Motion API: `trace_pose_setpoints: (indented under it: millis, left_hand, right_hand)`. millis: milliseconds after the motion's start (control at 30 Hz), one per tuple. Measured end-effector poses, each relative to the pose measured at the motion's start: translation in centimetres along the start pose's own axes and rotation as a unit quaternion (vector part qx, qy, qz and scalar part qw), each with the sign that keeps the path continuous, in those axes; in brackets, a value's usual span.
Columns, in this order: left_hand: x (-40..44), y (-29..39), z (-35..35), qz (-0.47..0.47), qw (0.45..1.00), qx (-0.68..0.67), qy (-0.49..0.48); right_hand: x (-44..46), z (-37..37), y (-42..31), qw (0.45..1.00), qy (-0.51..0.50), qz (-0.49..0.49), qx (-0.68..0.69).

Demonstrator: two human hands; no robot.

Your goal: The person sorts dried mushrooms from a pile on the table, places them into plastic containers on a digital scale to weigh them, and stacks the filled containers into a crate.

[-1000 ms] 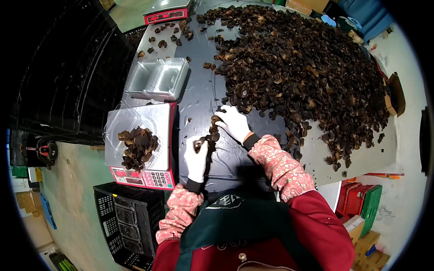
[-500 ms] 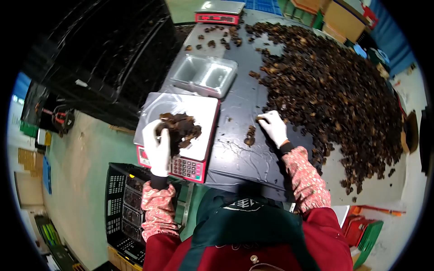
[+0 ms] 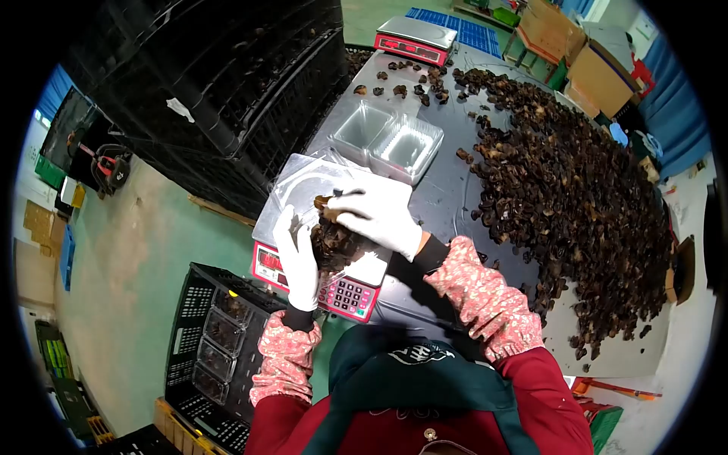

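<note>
A heap of dark brown wood ear mushrooms (image 3: 334,244) lies on the plate of a red-edged digital scale (image 3: 398,199). My left hand (image 3: 299,265), in a white glove, is cupped around the heap's left side, its fingers partly hiding mushrooms. From the right, my gloved right hand (image 3: 379,218) reaches over the top of the heap, its fingers bent down onto the mushrooms. The scale's keypad (image 3: 347,296) shows below the heap. Just behind the scale stand two clear plastic trays (image 3: 407,148) side by side, with no mushrooms visible in them.
A large pile of wood ear mushrooms (image 3: 576,205) covers the table's right side. A second red scale (image 3: 416,39) stands at the far end, with several loose pieces before it. Tall stacked black crates (image 3: 227,98) rise on the left; a black crate (image 3: 220,341) with clear boxes is below.
My right hand has moved left from the tabletop onto the heap on the scale. The small pieces beside it no longer show on the table. The view has shifted.
</note>
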State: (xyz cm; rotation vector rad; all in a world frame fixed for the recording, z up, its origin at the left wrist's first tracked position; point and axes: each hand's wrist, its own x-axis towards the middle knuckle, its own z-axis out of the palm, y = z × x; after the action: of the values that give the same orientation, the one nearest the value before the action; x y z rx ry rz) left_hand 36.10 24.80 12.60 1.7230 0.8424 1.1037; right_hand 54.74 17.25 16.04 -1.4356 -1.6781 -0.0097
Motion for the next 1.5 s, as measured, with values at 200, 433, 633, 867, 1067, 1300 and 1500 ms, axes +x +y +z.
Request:
trace_pose_setpoints:
  millis: [200, 433, 633, 867, 1067, 1300, 1500]
  left_hand:
    - [2.3, 0.9, 1.3, -0.001, 0.998, -0.067, -0.011]
    - [4.1, -2.1, 2.2, 0.157, 0.975, 0.157, -0.012]
    - [4.3, -1.3, 1.8, 0.127, 0.965, 0.219, -0.07]
    - [3.2, 4.9, 1.2, 0.029, 1.0, 0.008, 0.008]
    - [-6.1, 8.0, 6.2, -0.05, 0.973, -0.017, -0.224]
    - [-15.5, 4.0, 12.8, -0.187, 0.85, -0.039, -0.491]
    - [-14.7, -1.4, 15.4, 0.059, 0.931, 0.091, -0.347]
  right_hand:
    - [-2.3, 1.4, -0.3, 0.982, -0.144, -0.103, -0.062]
    - [-3.5, 0.0, -0.9, 0.982, -0.035, 0.153, 0.101]
    - [-4.9, 1.9, 0.5, 0.999, 0.002, 0.02, -0.029]
    - [-6.3, -1.0, -1.3, 0.936, 0.092, 0.249, 0.23]
    - [-12.0, -4.9, -6.5, 0.793, 0.14, 0.411, 0.426]
    - [-33.7, -13.1, -10.4, 0.707, 0.296, 0.583, 0.269]
    - [-54.8, -20.9, -21.0, 0.649, 0.025, 0.607, -0.459]
